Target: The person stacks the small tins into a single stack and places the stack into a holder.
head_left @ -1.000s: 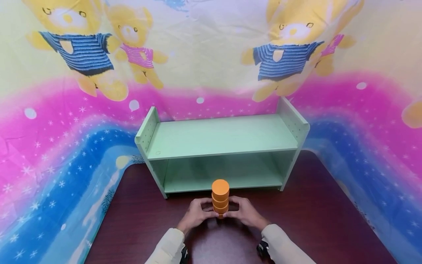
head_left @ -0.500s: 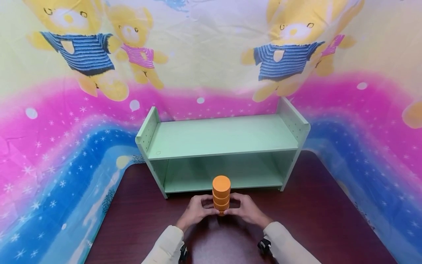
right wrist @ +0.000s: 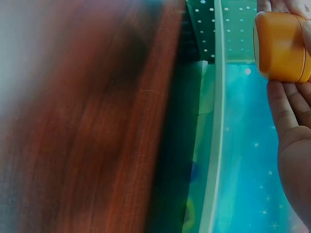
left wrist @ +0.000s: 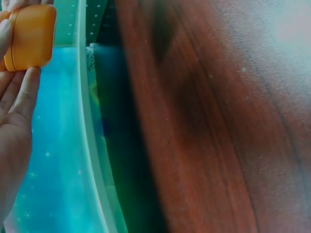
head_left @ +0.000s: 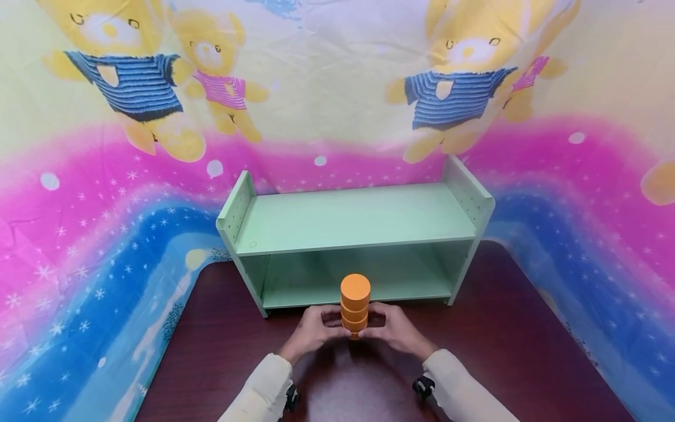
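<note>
An upright orange stack of round pieces (head_left: pixel 355 296), like small jars or tubs one on another, stands up between my two hands in the head view. My left hand (head_left: pixel 313 332) grips its lower part from the left, with the thumb on the near side. From the right, my right hand (head_left: pixel 396 332) grips the same part, the two thumbs almost meeting in front. In the left wrist view, fingers lie under the smooth, rounded orange end piece (left wrist: pixel 34 36), which has a seam. The right wrist view shows a matching orange end (right wrist: pixel 281 46) above the fingers.
A pale green two-tier shelf (head_left: pixel 353 217) stands just beyond the hands on the dark reddish-brown table (head_left: pixel 506 346). Its side panels rise above the upper board. Behind and around hangs a cloth backdrop (head_left: pixel 327 105) printed with bears.
The orange stack and both hands have moved slightly up in the head view, towards the shelf. Both hands keep their grip, and the shelf stays where it was.
</note>
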`<state>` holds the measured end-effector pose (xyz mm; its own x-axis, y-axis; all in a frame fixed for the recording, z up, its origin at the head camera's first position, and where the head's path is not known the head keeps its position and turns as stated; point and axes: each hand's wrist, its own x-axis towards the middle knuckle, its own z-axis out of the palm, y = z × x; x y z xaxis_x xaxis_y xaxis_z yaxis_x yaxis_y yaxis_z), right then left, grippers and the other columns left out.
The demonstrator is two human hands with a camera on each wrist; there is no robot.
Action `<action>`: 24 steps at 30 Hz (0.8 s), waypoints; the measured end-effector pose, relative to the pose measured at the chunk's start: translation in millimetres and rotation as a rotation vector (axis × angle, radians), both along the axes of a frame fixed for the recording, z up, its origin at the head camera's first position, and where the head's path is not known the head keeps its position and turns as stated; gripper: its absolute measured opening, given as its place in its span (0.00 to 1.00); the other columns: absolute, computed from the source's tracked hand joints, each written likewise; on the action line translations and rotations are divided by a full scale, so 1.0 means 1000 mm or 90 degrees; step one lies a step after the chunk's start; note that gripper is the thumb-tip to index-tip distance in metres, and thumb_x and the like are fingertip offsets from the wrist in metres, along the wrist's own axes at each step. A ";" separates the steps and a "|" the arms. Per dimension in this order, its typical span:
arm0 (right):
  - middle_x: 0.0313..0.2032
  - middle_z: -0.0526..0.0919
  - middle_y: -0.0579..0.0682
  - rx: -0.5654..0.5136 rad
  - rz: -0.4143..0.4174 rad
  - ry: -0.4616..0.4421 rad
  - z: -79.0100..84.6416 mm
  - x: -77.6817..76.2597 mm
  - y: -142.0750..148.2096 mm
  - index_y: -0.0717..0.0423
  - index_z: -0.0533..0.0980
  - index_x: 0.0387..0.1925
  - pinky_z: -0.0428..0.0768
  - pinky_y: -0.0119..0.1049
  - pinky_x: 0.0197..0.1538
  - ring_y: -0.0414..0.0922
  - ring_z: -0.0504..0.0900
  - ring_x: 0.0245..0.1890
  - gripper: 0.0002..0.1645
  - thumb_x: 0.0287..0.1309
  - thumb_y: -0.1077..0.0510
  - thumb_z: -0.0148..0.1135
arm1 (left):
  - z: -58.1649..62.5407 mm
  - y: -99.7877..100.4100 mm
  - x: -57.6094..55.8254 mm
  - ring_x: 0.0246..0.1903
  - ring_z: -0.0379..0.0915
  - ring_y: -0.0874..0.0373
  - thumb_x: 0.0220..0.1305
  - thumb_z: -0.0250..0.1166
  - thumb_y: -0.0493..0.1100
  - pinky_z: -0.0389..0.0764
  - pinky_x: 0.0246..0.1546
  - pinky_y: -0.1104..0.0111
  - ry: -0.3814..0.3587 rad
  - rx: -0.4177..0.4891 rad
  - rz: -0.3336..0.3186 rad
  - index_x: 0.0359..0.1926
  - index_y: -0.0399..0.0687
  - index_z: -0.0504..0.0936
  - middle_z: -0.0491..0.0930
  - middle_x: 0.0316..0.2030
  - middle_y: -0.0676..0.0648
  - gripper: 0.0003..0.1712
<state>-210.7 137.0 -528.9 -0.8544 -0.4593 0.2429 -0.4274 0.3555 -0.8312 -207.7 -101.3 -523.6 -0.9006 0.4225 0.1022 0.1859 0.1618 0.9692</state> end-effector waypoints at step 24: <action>0.50 0.85 0.54 -0.032 0.016 -0.053 0.041 -0.009 0.002 0.60 0.79 0.56 0.85 0.42 0.52 0.48 0.85 0.48 0.29 0.55 0.55 0.76 | 0.044 -0.003 -0.012 0.49 0.83 0.43 0.56 0.75 0.32 0.85 0.48 0.64 0.011 0.005 -0.036 0.55 0.31 0.81 0.82 0.51 0.35 0.25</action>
<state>-219.9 138.6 -487.9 -0.8609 -0.4699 0.1951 -0.3647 0.3027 -0.8805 -219.7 -104.1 -479.5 -0.8732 0.4722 0.1210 0.2116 0.1436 0.9668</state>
